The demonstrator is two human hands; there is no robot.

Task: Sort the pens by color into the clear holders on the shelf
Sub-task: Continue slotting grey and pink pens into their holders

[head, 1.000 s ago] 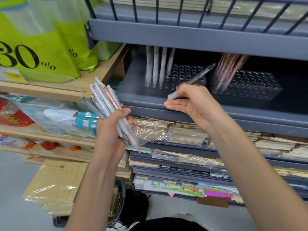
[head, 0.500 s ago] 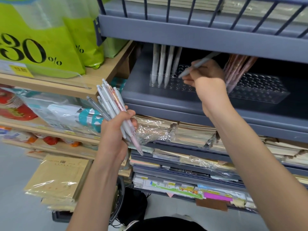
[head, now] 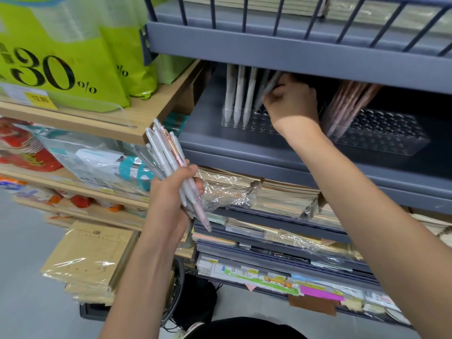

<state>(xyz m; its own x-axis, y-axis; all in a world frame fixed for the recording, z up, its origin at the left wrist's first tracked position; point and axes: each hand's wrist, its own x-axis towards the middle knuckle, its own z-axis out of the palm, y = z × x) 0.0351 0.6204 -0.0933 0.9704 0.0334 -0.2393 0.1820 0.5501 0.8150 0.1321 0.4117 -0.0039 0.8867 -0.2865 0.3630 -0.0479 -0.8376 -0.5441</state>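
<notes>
Upper centre, right hand (head: 291,101) pinches a grey pen (head: 270,85), steeply tilted, tip down-left at the holder (head: 259,124); left hand (head: 171,194) grips a pen bundle (head: 165,152), tips pointing lower right.

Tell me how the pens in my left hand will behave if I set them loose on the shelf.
The pens look stiff and light: slim plastic barrels. Round and smooth, they'd likely roll on the flat shelf. Fanned unevenly in the left hand, some may slip out.

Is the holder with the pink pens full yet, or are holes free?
Not full. The pink pens crowd only the left end of the clear holder; rows of empty holes show to their right.
</notes>
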